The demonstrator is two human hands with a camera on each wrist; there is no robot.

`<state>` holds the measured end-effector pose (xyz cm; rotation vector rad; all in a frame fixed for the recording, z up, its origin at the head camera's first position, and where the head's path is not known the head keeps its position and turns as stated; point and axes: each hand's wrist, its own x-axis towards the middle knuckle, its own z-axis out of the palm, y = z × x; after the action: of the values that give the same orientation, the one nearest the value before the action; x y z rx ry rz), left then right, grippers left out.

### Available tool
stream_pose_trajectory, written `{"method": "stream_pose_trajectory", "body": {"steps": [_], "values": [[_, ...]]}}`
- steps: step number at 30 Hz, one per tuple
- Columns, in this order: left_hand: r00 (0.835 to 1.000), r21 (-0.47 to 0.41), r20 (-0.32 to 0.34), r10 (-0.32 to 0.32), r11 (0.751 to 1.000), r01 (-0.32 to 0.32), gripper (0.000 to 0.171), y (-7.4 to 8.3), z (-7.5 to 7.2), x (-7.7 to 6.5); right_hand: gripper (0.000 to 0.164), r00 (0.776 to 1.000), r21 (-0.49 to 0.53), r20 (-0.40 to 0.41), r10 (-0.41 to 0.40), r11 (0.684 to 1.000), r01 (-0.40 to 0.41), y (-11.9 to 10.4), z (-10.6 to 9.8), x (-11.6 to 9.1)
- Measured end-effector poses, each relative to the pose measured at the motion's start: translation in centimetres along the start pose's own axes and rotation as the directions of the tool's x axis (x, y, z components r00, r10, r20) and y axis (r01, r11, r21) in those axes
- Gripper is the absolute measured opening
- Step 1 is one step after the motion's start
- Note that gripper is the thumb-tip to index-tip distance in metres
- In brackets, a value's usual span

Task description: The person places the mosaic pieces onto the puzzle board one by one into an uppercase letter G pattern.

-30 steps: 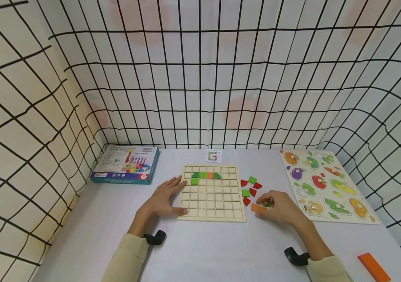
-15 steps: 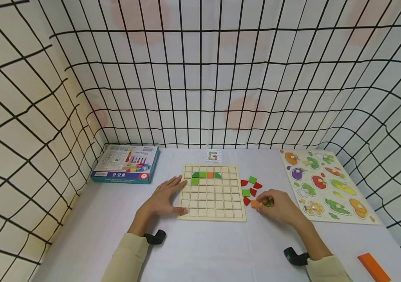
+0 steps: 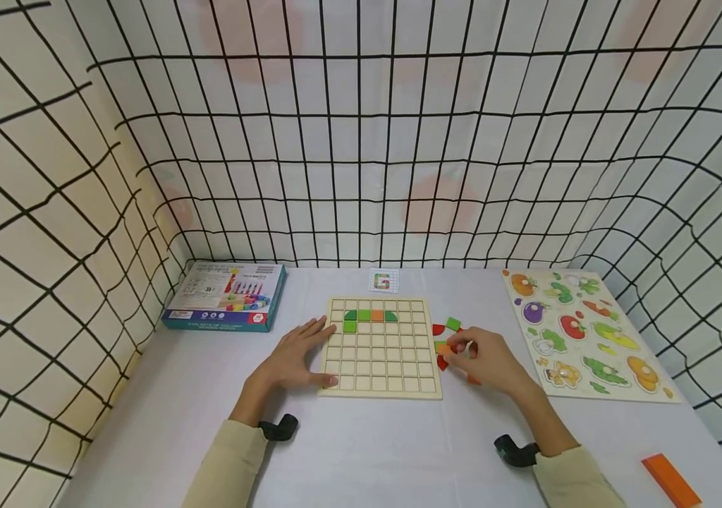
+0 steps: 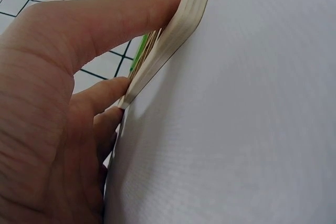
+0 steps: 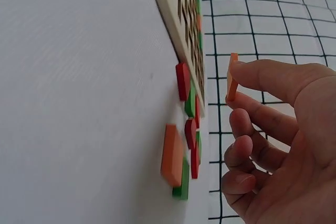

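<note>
A wooden grid board (image 3: 380,360) lies mid-table, with a row of green and orange pieces in its upper cells and a green square (image 3: 350,327) below the row's left end. My left hand (image 3: 294,358) rests along the board's left edge, fingers spread, the thumb on its lower corner. Between thumb and index finger my right hand (image 3: 491,363) pinches an orange square tile (image 5: 232,77), raised above the loose pieces right of the board. Among these are red quarter-rounds (image 5: 182,81), green squares (image 3: 453,323) and another orange tile (image 5: 172,155). The right hand partly hides them in the head view.
A small pattern card (image 3: 384,281) lies behind the board. At the back left is a boxed game (image 3: 224,296). A vegetable puzzle board (image 3: 589,339) lies to the right, with an orange block (image 3: 672,480) at the front right. Black wire mesh surrounds the table.
My right hand has lifted one orange tile off the table and moved left and away from me, toward the board. The left hand stays where it was.
</note>
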<state>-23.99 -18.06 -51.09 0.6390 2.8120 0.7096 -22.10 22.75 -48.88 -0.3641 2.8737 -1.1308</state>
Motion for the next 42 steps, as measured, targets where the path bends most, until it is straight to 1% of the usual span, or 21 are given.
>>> {"method": "stream_pose_trajectory", "body": {"steps": [5, 7, 10, 12, 17, 23, 26, 32, 34, 38, 42], "values": [[1.0, 0.002, -0.004, 0.004, 1.0, -0.004, 0.104, -0.1, -0.1, 0.0, 0.025, 1.0, 0.034, 0.006, 0.002, 0.999, -0.003, -1.5, 0.7, 1.0], [1.0, 0.006, -0.002, 0.005, 1.0, -0.005, 0.104, -0.1, -0.1, 0.0, 0.026, 1.0, 0.036, 0.009, 0.015, 0.999, -0.016, -2.2, 1.2, 1.3], [1.0, 0.006, -0.001, 0.007, 1.0, -0.007, 0.104, -0.2, -0.1, 0.0, 0.027, 1.0, 0.026, 0.009, 0.013, 1.0, -0.013, -3.2, 1.9, 1.9], [1.0, 0.005, -0.002, 0.008, 1.0, -0.008, 0.104, -0.2, -0.1, 0.1, 0.026, 1.0, 0.025, 0.006, 0.0, 1.0, 0.0, -3.9, 2.5, 2.3], [1.0, 0.009, 0.0, 0.004, 1.0, -0.004, 0.104, -0.3, -0.1, 0.1, 0.026, 1.0, 0.078, 0.016, -0.025, 0.997, 0.023, -5.4, 4.0, 3.3], [1.0, 0.003, 0.005, -0.007, 1.0, 0.007, 0.104, -0.2, -0.1, 0.0, 0.026, 0.998, 0.122, 0.028, -0.048, 0.992, 0.045, -6.8, 5.8, 4.3], [1.0, 0.002, -0.001, -0.009, 1.0, 0.009, 0.105, -0.2, -0.1, -0.1, 0.025, 0.996, 0.138, 0.031, -0.079, 0.988, 0.074, -7.3, 6.5, 4.9], [1.0, 0.005, -0.014, -0.004, 1.0, 0.004, 0.104, -0.1, -0.1, -0.1, 0.022, 0.991, 0.121, 0.029, -0.133, 0.984, 0.129, -8.1, 8.0, 6.0], [1.0, 0.002, -0.017, -0.005, 1.0, 0.005, 0.104, -0.1, -0.1, -0.1, 0.022, 0.991, 0.133, 0.038, -0.131, 0.983, 0.125, -8.4, 8.4, 6.3], [1.0, 0.001, -0.015, -0.009, 1.0, 0.009, 0.105, -0.2, 0.0, 0.0, 0.023, 0.994, 0.155, 0.052, -0.1, 0.984, 0.091, -8.9, 9.2, 6.5], [1.0, 0.003, -0.003, -0.019, 1.0, 0.019, 0.105, -0.1, 0.1, 0.1, 0.023, 0.994, 0.138, 0.058, -0.089, 0.987, 0.08, -9.3, 9.9, 6.6]]}}
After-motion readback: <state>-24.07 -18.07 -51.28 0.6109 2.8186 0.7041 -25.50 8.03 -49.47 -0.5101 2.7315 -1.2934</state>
